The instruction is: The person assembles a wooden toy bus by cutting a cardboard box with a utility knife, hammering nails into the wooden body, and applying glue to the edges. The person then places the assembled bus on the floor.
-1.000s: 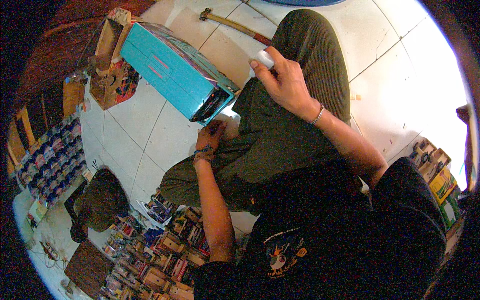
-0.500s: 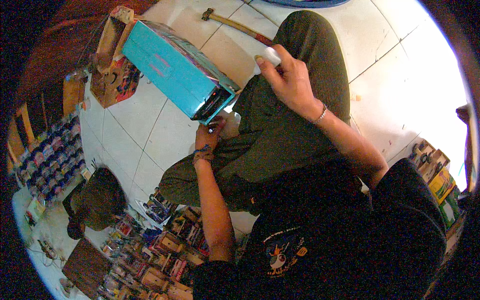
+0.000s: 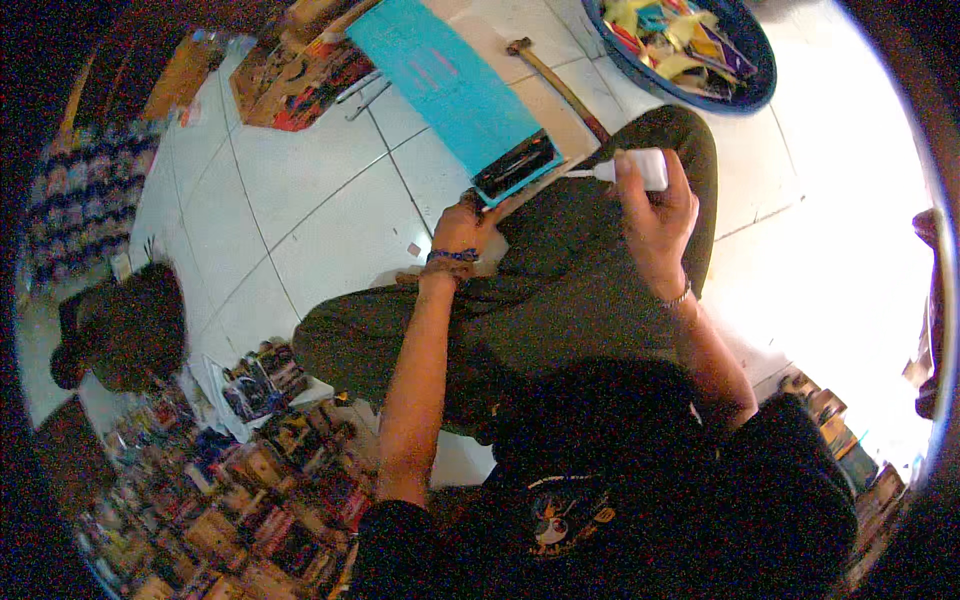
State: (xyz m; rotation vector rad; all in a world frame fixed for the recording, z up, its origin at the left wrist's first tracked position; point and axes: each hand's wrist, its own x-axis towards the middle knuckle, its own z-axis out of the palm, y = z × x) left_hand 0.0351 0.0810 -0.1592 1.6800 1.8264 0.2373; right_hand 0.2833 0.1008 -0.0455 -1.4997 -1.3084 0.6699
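My right hand (image 3: pixel 662 215) is closed around a small white squeeze bottle (image 3: pixel 648 170). The bottle lies nearly level, its thin nozzle pointing left toward the near edge of a long turquoise box (image 3: pixel 450 85). The box's near end shows a dark, glossy inside, and its far end runs past the top of the view. At the box's near left corner, my left hand (image 3: pixel 463 228) holds on, its fingertips partly hidden at the edge. The box's near end is close to my bent leg. Whether the nozzle touches the box, I cannot tell.
A hammer (image 3: pixel 560 85) with a wooden handle lies beyond my knee. A dark blue basin (image 3: pixel 768 85) of coloured scraps stands at the far right. A wooden box of tools (image 3: pixel 290 85) sits far left. Many small goods (image 3: pixel 230 490) crowd the lower left, beside a dark rounded object (image 3: pixel 135 325).
My view has shifted, bringing the basin further in. The bottle has turned from tilted to nearly level, nozzle toward the box's near end. My left hand stays at the box's corner.
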